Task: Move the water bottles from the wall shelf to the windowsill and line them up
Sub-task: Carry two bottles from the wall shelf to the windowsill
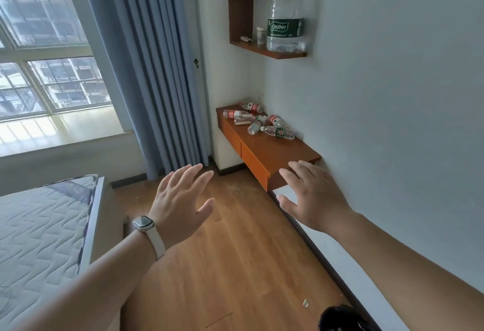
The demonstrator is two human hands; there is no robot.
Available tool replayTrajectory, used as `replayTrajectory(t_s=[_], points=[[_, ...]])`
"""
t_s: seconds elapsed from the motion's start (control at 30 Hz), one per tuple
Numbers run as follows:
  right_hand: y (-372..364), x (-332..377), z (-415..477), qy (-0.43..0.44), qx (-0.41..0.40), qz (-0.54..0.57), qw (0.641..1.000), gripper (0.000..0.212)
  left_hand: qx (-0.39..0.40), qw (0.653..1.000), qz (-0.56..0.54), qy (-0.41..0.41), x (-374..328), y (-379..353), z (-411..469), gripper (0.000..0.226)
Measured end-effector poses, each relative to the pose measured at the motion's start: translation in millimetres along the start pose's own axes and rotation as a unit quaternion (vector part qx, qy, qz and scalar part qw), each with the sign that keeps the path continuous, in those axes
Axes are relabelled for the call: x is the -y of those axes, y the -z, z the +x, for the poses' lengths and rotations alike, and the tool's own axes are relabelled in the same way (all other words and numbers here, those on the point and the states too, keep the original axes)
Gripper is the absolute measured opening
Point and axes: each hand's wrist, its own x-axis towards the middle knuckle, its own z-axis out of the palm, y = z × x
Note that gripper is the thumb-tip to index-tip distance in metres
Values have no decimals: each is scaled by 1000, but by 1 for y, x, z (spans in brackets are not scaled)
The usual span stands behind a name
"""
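Both hands reach forward, empty, fingers spread apart. The left hand [180, 202], with a watch [143, 223] on its wrist, hovers over the floor [235, 265]. The right hand [311, 197] is at the near corner of the shelf [282, 152], perhaps touching it. Beyond the right grip, several bottles [262, 122] lie toppled on the shelf's far end. The windowsill [65, 128] lies far left of both grips.

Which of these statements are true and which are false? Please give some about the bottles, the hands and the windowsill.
1. The small water bottles lie on their sides on the lower wall shelf. True.
2. The left hand holds a bottle. False: it is open and holds nothing.
3. The large Cestbon bottle stands upright on the upper shelf. True.
4. Bottles are lined up on the windowsill. False: none are there.
5. The right hand wears the watch. False: the left wrist does.
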Motion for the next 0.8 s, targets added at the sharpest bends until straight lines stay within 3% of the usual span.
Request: replayTrajectory(t_s=[0.23, 0.47, 0.8], points=[[-21, -81, 99, 19, -6, -15, 1000, 59, 5, 999, 33, -10, -4, -39, 117, 58], [-45, -106, 161, 15, 8, -15, 1000, 59, 9, 999, 46, -21, 17, -71, 186, 57], [-117, -100, 293, 10, 38, -44, 998, 59, 33, 999, 27, -32, 127, -146, 282, 56]])
